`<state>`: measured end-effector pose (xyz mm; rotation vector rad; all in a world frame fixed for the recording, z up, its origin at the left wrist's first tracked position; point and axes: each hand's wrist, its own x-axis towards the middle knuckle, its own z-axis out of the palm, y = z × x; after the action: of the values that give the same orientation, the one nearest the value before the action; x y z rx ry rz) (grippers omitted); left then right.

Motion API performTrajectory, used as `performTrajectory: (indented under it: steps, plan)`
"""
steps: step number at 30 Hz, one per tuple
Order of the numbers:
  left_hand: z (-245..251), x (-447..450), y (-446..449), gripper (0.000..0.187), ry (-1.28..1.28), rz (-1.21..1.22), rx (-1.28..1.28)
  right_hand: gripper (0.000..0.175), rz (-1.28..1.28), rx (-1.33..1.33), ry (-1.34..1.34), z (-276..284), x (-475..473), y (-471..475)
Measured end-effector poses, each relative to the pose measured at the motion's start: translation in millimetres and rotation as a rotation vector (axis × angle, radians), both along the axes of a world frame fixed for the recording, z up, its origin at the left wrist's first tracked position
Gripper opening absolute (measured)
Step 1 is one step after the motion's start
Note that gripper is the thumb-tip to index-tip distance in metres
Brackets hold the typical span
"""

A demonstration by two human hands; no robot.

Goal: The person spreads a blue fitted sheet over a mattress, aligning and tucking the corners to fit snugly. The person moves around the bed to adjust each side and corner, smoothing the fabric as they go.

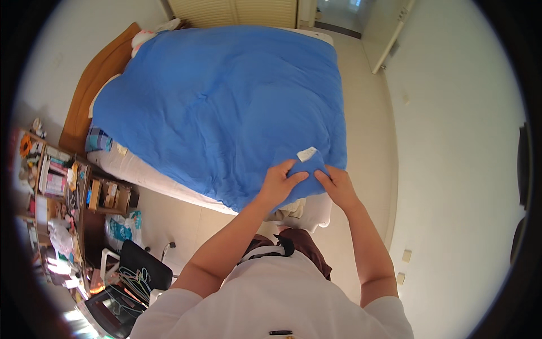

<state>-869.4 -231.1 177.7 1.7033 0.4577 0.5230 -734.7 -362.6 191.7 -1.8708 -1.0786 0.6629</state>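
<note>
A blue duvet covers most of the bed, creased and lying diagonally across it. At the near right corner of the bed, my left hand grips the duvet's edge with the thumb on top. My right hand pinches the same edge a short way to the right. Between and just beyond my hands, a white fabric label sticks up from the duvet. Under the near edge, a beige cloth shows on the pale mattress. My fingers beneath the fabric are hidden.
A wooden headboard stands at the left, with a plaid pillow beside it. A cluttered desk and a black chair are at lower left. A white wall runs along the right. An open door is at upper right.
</note>
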Motion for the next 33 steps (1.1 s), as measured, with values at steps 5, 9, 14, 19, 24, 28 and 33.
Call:
performTrajectory:
  steps: [5,9,14,19,24,28,33]
  plan:
    - [5,3,-11,0.02,0.088,0.032,0.158,0.025,0.076,0.041,-0.233,20,-11,4]
    - [-8,-15,-12,0.025,-0.14,0.046,0.479,0.024,-0.188,0.144,-0.125,32,17,-30]
    - [-77,-79,46,0.044,0.246,0.182,0.934,0.018,-0.041,0.254,-0.222,86,38,-80]
    - [-113,-153,135,0.043,0.439,0.403,0.904,0.018,-0.056,0.275,-0.252,92,49,-98]
    - [-45,-159,140,0.036,0.289,0.481,0.863,0.023,-0.233,0.182,-0.349,89,73,-115]
    - [-135,-186,83,0.034,0.506,0.333,0.919,0.024,-0.137,0.04,-0.32,65,79,-128]
    - [-181,-147,68,0.03,0.558,1.061,0.512,0.01,-0.015,-0.163,-0.161,91,28,-133]
